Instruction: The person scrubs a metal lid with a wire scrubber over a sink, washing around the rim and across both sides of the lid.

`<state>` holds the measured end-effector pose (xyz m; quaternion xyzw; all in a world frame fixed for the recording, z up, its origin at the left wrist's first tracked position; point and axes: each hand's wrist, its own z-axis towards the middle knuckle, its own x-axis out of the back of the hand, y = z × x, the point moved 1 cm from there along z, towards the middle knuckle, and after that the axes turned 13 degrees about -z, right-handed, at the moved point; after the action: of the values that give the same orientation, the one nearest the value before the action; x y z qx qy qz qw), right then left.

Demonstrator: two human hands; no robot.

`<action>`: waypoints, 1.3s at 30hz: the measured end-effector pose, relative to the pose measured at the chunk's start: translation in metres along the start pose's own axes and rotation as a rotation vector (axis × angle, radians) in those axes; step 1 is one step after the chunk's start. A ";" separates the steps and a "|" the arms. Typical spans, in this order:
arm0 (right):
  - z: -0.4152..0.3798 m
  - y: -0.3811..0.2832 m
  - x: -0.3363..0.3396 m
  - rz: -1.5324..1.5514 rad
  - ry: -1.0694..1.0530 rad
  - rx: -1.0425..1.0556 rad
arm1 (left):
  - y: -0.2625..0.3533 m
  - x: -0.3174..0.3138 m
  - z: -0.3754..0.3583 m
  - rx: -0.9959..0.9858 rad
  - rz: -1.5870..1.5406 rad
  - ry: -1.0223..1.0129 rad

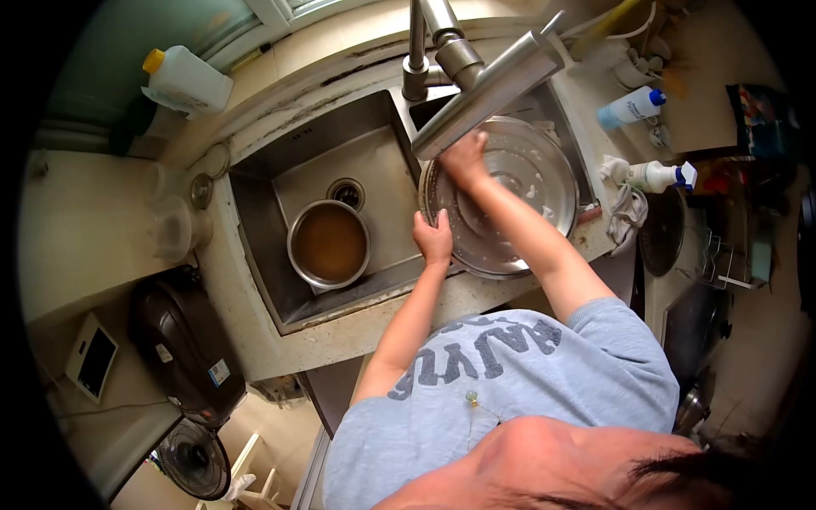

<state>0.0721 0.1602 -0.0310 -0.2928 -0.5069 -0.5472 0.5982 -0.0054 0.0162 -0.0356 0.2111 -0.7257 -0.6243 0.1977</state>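
Note:
A large round steel lid (544,183) with ringed ridges lies tilted over the right sink basin, white suds and drops on its surface. My left hand (434,239) grips its near left rim, thumb up and fingers wrapped round the edge. Across the lid, my right hand (464,161) is closed near the upper left rim, under the faucet head (489,95). The faucet hides part of its fingers, and whatever they hold does not show. In the left sink basin (387,157) a steel pot (328,244) of brownish liquid stands beside the drain (347,194).
On the right counter are a blue-capped bottle (631,109), a spray bottle (654,177) and a grey rag (627,212). A white jug (189,81) with a yellow cap stands on the back ledge. Clear containers (177,229) sit left of the sink, above a dark bin-like appliance (183,344).

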 end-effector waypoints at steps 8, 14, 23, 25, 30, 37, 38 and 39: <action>0.006 0.009 -0.014 0.024 0.037 -0.459 | -0.004 -0.008 0.001 0.013 -0.044 0.011; -0.009 0.014 -0.003 0.138 0.028 0.019 | 0.000 -0.007 0.002 0.020 -0.043 0.036; -0.041 -0.008 0.028 0.408 0.050 -0.039 | -0.002 -0.006 0.002 0.030 -0.027 0.003; -0.058 0.028 0.034 0.314 -0.105 0.088 | -0.009 -0.006 0.003 0.032 -0.028 0.001; -0.014 0.076 -0.009 0.002 -0.129 -0.402 | -0.004 -0.005 -0.002 0.037 -0.035 0.009; -0.042 0.052 0.026 0.194 -0.226 -0.210 | -0.008 -0.006 0.006 0.029 -0.028 -0.013; -0.035 0.076 0.014 0.010 -0.213 -0.324 | -0.006 -0.007 0.006 0.028 -0.051 -0.009; -0.027 0.076 0.011 0.007 -0.214 -0.321 | -0.004 -0.009 0.009 0.031 -0.053 -0.007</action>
<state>0.1511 0.1494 -0.0139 -0.4427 -0.4730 -0.5846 0.4884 -0.0025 0.0279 -0.0414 0.2310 -0.7302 -0.6186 0.1751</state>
